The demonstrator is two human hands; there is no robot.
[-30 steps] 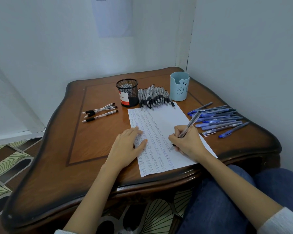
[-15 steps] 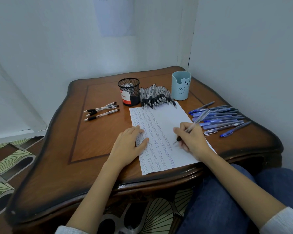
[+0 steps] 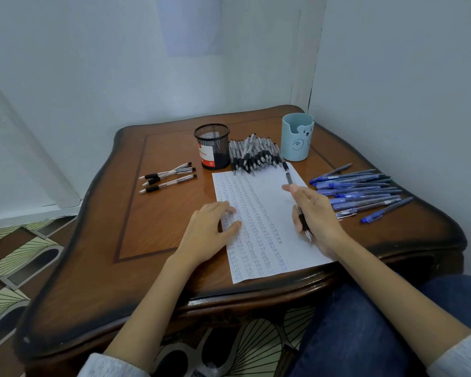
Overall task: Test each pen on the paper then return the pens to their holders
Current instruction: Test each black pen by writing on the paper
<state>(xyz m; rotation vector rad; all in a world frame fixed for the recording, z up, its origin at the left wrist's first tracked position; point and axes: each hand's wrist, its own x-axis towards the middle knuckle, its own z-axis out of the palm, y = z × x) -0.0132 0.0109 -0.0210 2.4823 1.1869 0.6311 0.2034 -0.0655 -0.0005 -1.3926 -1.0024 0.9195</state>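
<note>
Head view, the only one.

Your left hand [image 3: 210, 229] lies flat with its fingers relaxed on the left edge of the paper [image 3: 267, 186]. My read: it's pinning the sheet so it doesn't slide while you scribble.

Your right hand [image 3: 317, 213] holds one black pen [image 3: 303, 225] under the thumb, tip pointing back at you and off the sheet. The other fingers are stretched forward. The index fingertip is near the tip of a stray pen [image 3: 286, 171] lying on the paper's top right corner. Can't tell if they touch.

The black pen pile [image 3: 253, 156] sits between the mesh holder [image 3: 212, 146] and the bear cup [image 3: 297, 140], close to both for the return step. No pens stick out of either holder.

The blue pens [image 3: 365, 191] are fanned out right of the sheet. Three black pens [image 3: 169, 178] lie well apart on the left of the table [image 3: 147, 227], probably sorted out.

Marks fill the left of the sheet; the right strip is bare. Looks like mid-testing, returns not yet started.
</note>
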